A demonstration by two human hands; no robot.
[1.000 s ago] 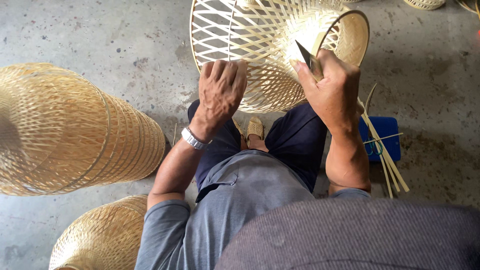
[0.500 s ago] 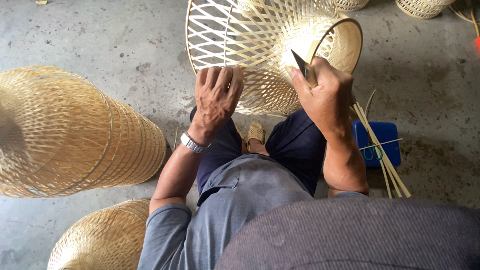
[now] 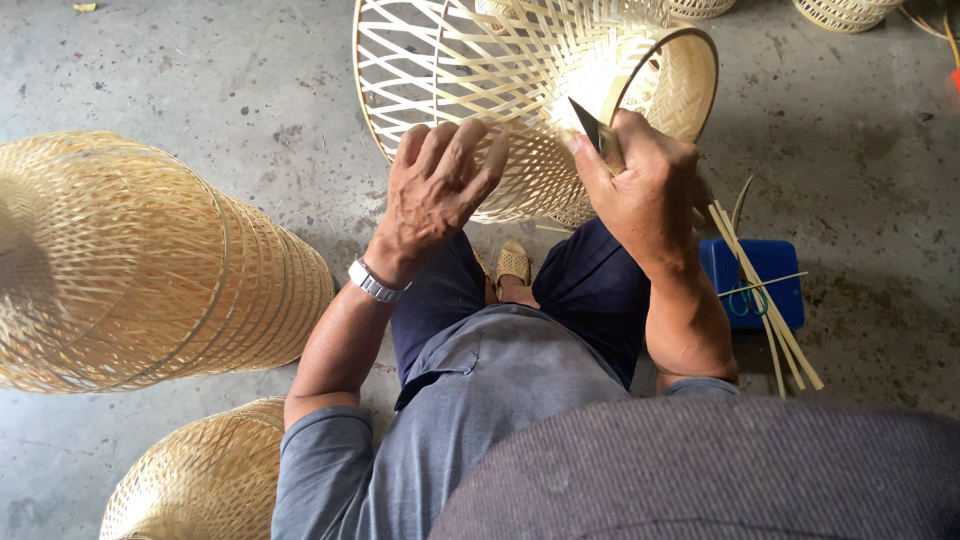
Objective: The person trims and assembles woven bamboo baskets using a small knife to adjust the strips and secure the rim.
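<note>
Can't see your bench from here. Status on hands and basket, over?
Left hand spread on the woven basket. Right hand shut on a knife at the rim. Nothing blocking; finished baskets stacked left.

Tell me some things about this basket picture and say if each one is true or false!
1. The right hand grips a knife. True.
2. The left hand is holding a hammer. False: it holds no tool; it rests spread on the open-weave basket.
3. A blue box sits on the floor to the person's right. True.
4. The stack of woven baskets is on the person's right side. False: it lies on its side to the person's left.
5. The wristwatch is on the right wrist. False: it is on the left wrist.
</note>
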